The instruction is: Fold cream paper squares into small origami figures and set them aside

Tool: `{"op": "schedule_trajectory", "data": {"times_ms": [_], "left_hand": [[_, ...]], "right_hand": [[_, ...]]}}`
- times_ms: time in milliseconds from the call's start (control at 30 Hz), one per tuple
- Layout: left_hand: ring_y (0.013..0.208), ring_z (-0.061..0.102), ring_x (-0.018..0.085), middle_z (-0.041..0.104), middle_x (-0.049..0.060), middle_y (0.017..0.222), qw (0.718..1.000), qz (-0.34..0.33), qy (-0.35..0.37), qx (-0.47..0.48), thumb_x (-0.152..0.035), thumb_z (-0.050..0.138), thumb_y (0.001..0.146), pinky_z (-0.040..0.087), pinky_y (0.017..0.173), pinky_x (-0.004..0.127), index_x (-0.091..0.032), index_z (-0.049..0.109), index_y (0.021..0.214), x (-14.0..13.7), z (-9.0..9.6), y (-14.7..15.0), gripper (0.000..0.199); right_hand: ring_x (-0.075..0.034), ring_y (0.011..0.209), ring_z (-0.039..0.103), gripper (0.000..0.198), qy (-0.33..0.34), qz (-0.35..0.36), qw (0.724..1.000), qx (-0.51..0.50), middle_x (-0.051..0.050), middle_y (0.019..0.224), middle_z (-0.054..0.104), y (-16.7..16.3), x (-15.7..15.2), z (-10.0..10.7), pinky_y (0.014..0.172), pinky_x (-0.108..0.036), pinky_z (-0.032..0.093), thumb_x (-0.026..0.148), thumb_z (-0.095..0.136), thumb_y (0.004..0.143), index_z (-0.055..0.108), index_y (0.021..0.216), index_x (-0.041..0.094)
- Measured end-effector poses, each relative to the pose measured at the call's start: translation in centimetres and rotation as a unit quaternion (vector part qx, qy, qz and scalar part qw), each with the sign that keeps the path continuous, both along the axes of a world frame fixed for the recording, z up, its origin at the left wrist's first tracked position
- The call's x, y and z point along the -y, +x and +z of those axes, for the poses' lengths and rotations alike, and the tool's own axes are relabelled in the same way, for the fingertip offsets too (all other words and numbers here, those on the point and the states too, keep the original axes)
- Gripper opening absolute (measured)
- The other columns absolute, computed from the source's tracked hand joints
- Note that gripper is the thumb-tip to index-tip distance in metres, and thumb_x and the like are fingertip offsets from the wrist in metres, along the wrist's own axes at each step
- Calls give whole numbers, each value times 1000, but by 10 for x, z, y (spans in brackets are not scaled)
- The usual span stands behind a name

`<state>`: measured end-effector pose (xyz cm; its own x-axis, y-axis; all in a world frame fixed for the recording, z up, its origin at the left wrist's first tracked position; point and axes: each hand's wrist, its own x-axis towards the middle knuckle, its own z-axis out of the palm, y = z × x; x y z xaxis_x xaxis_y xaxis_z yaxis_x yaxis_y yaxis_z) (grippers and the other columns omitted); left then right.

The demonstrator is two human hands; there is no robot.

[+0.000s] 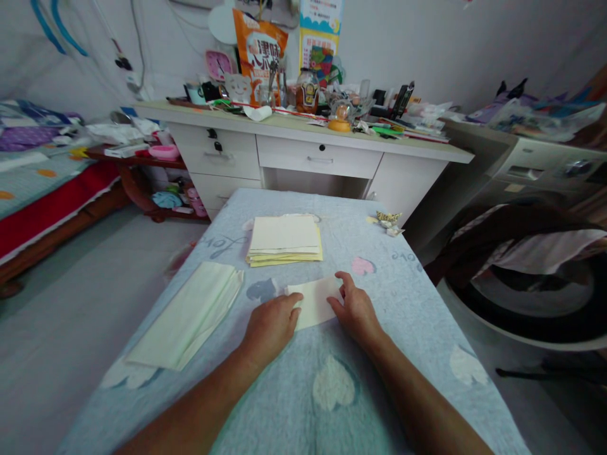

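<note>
A small cream piece of paper (315, 302), perhaps folded, lies on the cloth-covered table in front of me. My left hand (274, 321) holds its left edge, thumb on top and the other fingers curled, partly hidden. At the right edge is my right hand (355, 309), thumb and index finger spread apart around the paper's corner, the thumb touching it. Beyond my hands sits a stack of cream and yellow paper (284, 235). Left of my left arm rests a pile of long, pale green folded sheets (187, 316).
The table (403, 379) wears a light blue cloth with heart prints. Small crumpled scraps (389, 221) lie at its far right corner. Behind stands a white desk (317, 148) crowded with jars and packets. A washing machine (526, 253) is on the right, a bed (52, 183) on the left.
</note>
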<state>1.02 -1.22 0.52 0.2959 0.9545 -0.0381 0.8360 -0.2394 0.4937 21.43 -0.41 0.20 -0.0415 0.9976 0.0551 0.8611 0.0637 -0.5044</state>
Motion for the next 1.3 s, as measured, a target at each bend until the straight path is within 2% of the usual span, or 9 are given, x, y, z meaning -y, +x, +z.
{"op": "schedule_trajectory", "data": {"times_ms": [167,333,467,600,833,1300], "left_hand": [[100,65,25,70,10,112,1000,-9,5,-25,-26,43,90,46,87,35,-24,60,123,1,1,1,37],[96,66,25,71,10,107,999,-12,5,-41,-28,41,91,46,84,34,-26,58,125,3,-1,0,38],[96,66,25,71,12,104,999,-19,9,-50,-27,39,92,47,84,35,-23,55,128,3,0,1,40],[95,67,27,71,15,102,998,-8,3,-64,-25,38,92,47,83,37,-19,53,129,3,0,3,40],[97,66,25,71,14,101,999,13,-4,-47,-24,40,91,47,84,35,-19,53,128,3,-3,5,39],[83,69,26,71,15,97,990,14,18,-141,-21,34,93,50,70,35,-15,52,127,5,3,12,38]], "right_hand": [[-18,70,57,49,-5,0,1000,10,-4,83,64,-1,0,1,64,-26,35,25,56,83,40,128,17],[-17,67,56,48,-3,-2,1000,1,-3,81,63,-1,0,0,63,-25,35,23,56,81,41,126,17],[-17,65,54,46,-7,1,1000,-1,-2,78,62,-1,0,0,63,-25,35,22,56,81,41,125,17],[-17,67,55,46,-9,1,1000,3,-2,78,61,-2,-1,1,62,-25,34,22,56,81,41,124,16],[-16,65,54,46,1,-6,1000,-1,0,75,60,-1,-2,-2,61,-25,32,22,58,80,43,123,18],[-18,68,56,44,-24,-10,1000,17,-3,80,63,-3,-3,4,63,-26,33,23,55,81,43,122,17]]}}
